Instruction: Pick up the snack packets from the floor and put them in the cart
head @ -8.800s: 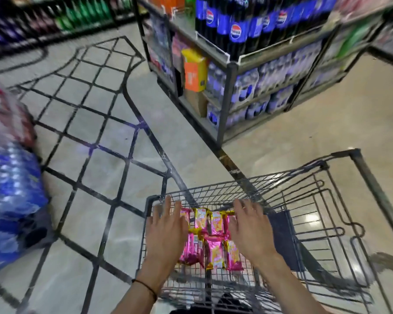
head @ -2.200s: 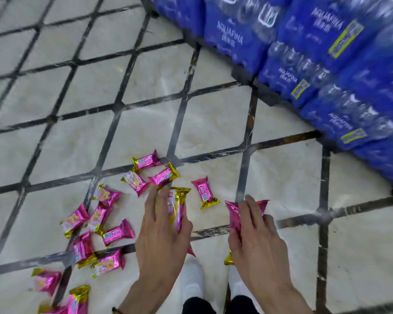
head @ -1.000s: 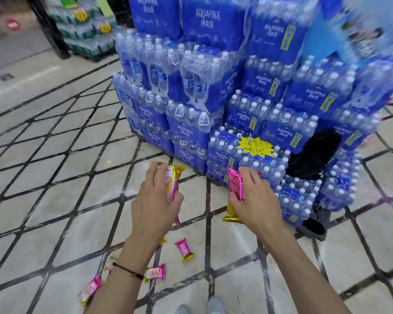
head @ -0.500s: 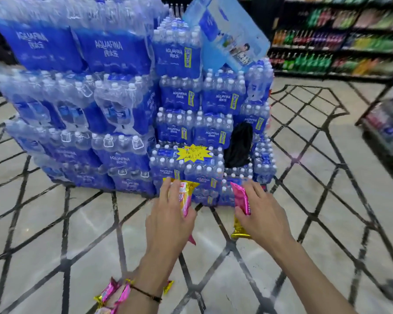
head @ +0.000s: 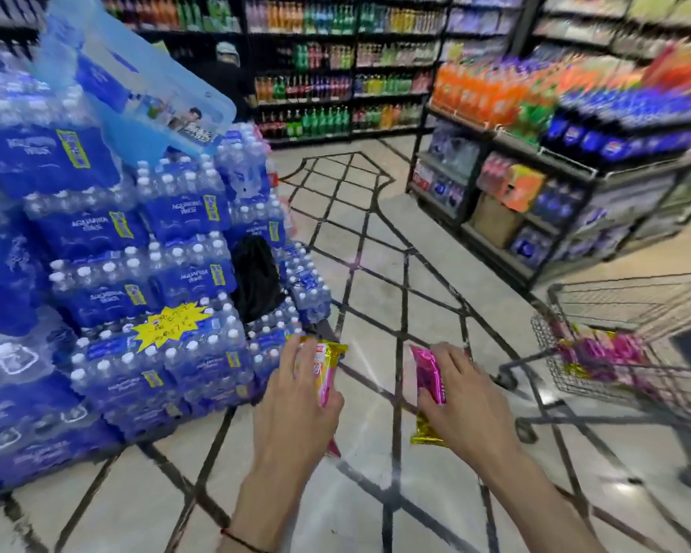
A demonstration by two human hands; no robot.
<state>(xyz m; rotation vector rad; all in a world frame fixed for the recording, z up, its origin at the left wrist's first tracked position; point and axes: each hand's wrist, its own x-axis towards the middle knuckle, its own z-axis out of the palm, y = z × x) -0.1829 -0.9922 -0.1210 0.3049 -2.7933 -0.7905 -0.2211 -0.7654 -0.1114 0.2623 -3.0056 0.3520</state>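
Fingertips of left hand laid along the glossy face of left packet, thumb hooked round its edge, clamped on it. Long flat foil wrapper, pink and yellow, crinkled gold crimp at the top, pink tip poking out below the palm. Thin dark-red cord round the wrist.

Fingers of right hand slightly spread and curled over right packet, pinching it against the palm. Smooth shiny pink foil, with a wrinkled gold end showing under the heel of the hand.

Both packets up in the air over the floor, to the left of the cart and not yet in it. Pale polished stone tiles, crossed by dark lines in a diamond lattice, glare spots on the sheen.

Cart at right: thin grey wire mesh basket on a tubular frame with small wheels. Heap of pink and gold packets in the cart, blurred.

At left, stepped stack of shrink-wrapped water packs: clear bottles with white caps, blue film. Jagged yellow starburst tag on a lower pack, soft black bag slumped in a gap, tilted pale-blue board on top.

Farther off, dark metal shelves of bottles and a cardboard box, blurred.
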